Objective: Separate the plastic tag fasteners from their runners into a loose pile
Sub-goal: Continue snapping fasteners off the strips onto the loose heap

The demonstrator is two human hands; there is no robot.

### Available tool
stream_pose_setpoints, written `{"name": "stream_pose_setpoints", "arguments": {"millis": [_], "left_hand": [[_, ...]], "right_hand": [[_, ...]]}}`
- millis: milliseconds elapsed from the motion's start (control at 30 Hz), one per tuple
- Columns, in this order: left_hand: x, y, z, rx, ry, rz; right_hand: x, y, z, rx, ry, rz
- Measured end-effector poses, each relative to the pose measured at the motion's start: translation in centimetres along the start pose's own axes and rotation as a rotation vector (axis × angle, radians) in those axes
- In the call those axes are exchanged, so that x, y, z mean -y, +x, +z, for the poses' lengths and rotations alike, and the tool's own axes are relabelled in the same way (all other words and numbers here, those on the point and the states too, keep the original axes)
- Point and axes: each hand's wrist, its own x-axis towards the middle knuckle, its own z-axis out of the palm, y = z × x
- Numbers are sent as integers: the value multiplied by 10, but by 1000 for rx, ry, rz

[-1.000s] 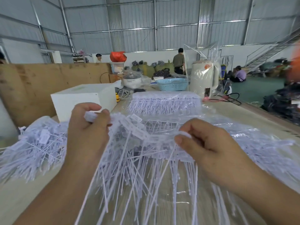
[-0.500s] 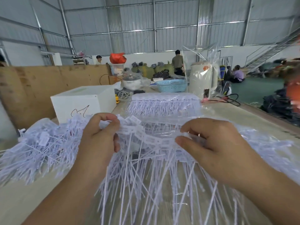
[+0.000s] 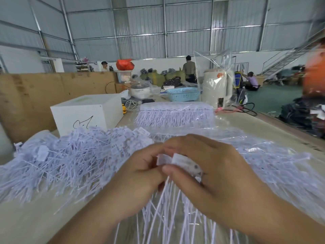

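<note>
Fasteners lie in a loose pile [image 3: 70, 159] on the left of the table [image 3: 26, 219], a tangle of white stems and small flat tags, none with print that can be read. Behind the pile stands a white box [image 3: 88, 113] whose near face carries a black handwritten scrawl; it cannot be made out as letters.

At centre the two hands meet, touching. The left hand [image 3: 139, 182] has its fingers curled in round the top of a bunch of fasteners [image 3: 168, 208], whose stems hang down and fan out below both hands. The right hand [image 3: 216, 173] has its thumb and fingers pinched on the white head strip [image 3: 182, 162] of that bunch; faint grey marks on the strip are too blurred to read.

Beyond the hands lies a neat bundle of unseparated fasteners [image 3: 175, 115], wrapped in clear film. Farther back stand a blue basket [image 3: 182, 94] and a cream kettle [image 3: 218, 87] in a clear bag, bearing an orange sticker whose writing is too small to read.

To the right, more fasteners in clear plastic [image 3: 281, 166] spread over the table.
</note>
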Motion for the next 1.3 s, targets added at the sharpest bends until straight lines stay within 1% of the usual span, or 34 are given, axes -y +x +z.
{"name": "stream_pose_setpoints", "arguments": {"millis": [67,133,200,267,333,400,467,533,633,733,833,900,967,1033,1067,1133,1200,1233,1300], "left_hand": [[-1,-1,4,32,55,25],[-2,-2,4,60,80,46],[-5,-4,2,133,44,75],[-7,-3,-2,129,33,75],[-9,0,-8,44,26,69],[-10,1,-15,-83,7,43],[-8,3,-21,-240,98,-13],[-5,2,-21,-303,205,-28],[-5,1,-14,-285,293,-23],[-6,0,-10,-197,280,-73],[-7,-1,-10,-129,271,-120],[-7,-1,-9,-147,263,-125],[-7,-1,-8,-178,233,-128],[-6,0,-6,-191,176,-123],[-6,1,-4,-185,103,-113],[-9,1,1,-150,-129,-92],[-10,1,2,-118,-329,-92],[-11,1,1,-108,-374,-94],[-11,0,-4,-98,-378,-106]], "right_hand": [[-2,1,-1,52,44,-7],[-4,1,-2,69,51,-38],[-3,2,-3,42,36,-49],[-2,3,-3,10,35,-45],[-3,4,-4,-16,18,-42],[-7,4,-5,-21,-4,26],[-10,4,-7,-14,-67,126],[-11,5,-9,6,-136,194],[-9,8,-12,61,-255,237],[-7,10,-18,68,-418,304],[-8,11,-19,162,-576,432],[-14,10,-19,238,-670,491],[-21,8,-16,283,-681,466],[-24,6,-9,270,-556,383],[-24,5,-3,234,-428,339],[-20,4,8,187,-134,255],[-21,2,19,237,108,248],[-23,1,22,276,202,267],[-29,1,24,317,328,312]]}}
